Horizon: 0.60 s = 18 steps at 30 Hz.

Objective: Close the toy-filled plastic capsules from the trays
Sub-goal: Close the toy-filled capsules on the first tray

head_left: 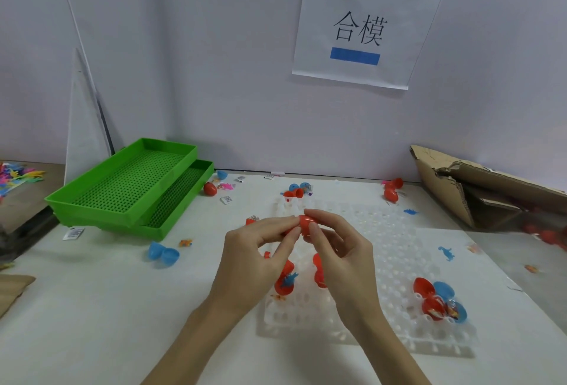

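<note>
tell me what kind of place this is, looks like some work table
Probably a small hand-assembly station for toy capsules. A printed paper sign hangs on the wall, stacked green trays and a clear dimpled tray sit on the table, and both hands hold a red capsule, with open capsules scattered around.

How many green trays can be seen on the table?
2. The upper green tray lies on the lower green tray, stacked at the table's left, shifted so the lower one shows at the right. Another beneath could be hidden.
</note>
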### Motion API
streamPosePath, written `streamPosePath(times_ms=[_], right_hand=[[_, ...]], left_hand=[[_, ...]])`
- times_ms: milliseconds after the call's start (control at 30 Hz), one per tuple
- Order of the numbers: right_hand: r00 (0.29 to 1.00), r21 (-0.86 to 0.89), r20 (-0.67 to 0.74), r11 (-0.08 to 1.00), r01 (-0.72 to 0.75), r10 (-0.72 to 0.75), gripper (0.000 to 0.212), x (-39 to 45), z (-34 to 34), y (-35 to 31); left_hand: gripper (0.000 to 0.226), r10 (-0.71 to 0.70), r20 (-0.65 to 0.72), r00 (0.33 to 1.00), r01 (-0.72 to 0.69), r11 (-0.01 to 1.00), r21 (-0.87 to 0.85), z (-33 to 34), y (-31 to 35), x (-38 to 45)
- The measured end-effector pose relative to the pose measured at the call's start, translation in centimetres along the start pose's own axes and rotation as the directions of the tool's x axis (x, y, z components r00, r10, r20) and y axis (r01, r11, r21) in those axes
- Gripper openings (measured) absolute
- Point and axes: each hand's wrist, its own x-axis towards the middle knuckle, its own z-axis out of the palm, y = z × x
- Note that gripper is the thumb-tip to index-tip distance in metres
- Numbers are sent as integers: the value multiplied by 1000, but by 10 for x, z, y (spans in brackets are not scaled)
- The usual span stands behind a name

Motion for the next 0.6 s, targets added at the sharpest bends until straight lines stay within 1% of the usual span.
streamPosePath(times_ms=[33,67,100,133,200,300,367,500,600], right_hand=[[1000,31,-3,999,-18,18,19,0,-1,-1],[1000,56,-1,998,-32,32,18,0,-2,-1],[999,69,6,997,-40,39,18,0,-2,-2],[999,73,17,996,-43,42,18,0,-1,-2],[999,64,40,997,-40,37,17,-1,2,-3],[998,24,65,999,-27,26,17,-2,3,-3],[998,-12,69,1000,-7,8,17,-3,3,-3],[998,-74,68,997,23,-18,20,-2,6,0],[998,-77,35,996,47,-45,20,-1,4,0]], left_hand=[[37,60,8,998,-60,997,42,1,1,-1],[35,83,3,997,-83,995,61,2,1,-1],[32,67,-15,998,-66,996,53,3,0,-1],[28,22,-38,999,-21,1000,20,3,-2,0],[20,-115,-52,992,110,991,-81,4,-5,1],[20,-312,6,950,300,906,-297,0,-9,5],[19,-376,27,926,359,859,-365,-1,-11,7],[24,-372,-11,928,343,865,-366,0,-13,6],[21,-331,26,943,317,877,-361,-1,-11,6]])
